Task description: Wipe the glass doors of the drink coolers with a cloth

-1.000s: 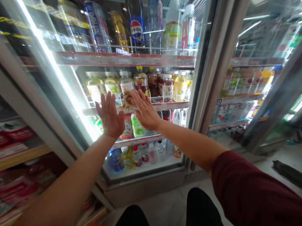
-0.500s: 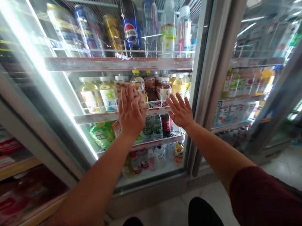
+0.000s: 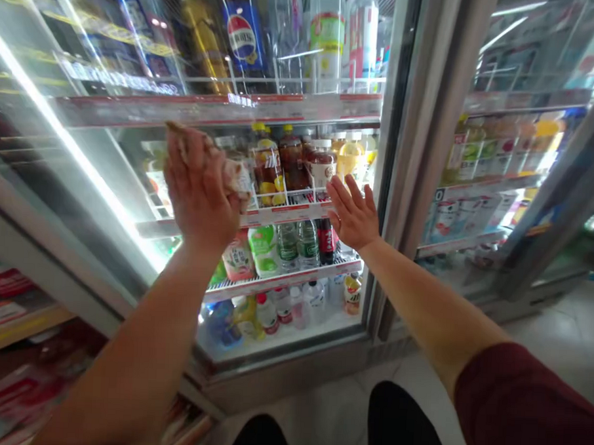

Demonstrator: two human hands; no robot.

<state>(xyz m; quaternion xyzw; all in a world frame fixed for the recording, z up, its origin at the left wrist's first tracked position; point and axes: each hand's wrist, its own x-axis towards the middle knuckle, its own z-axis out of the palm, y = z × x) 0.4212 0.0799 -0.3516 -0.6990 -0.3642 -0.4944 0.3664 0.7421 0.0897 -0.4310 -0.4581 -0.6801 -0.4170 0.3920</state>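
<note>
My left hand [image 3: 202, 205] presses a crumpled, brownish-pink cloth [image 3: 237, 180] against the glass door [image 3: 126, 146] of a lit drinks cooler. Part of the cloth is hidden under the palm and fingers, and its edges stick out above and to the right. My right hand [image 3: 356, 215] lies on the same glass near the right side of the door, fingers spread, holding nothing. Behind the glass, bottles of tea and juice stand on the middle shelf, among them a brown bottle with a white cap [image 3: 322, 164].
A metal door frame [image 3: 403, 155] runs up beside my right hand. Another glass cooler with juice bottles [image 3: 507, 150] stands to the right. At lower left is a shelf with red packages [image 3: 13, 282]. My knees [image 3: 404, 421] show at the bottom, above the tiled floor [image 3: 553, 332].
My left hand has slid left across the glass with the cloth, uncovering the bottles behind where it was. My right hand stays at nearly the same spot. The view has tilted slightly downward.
</note>
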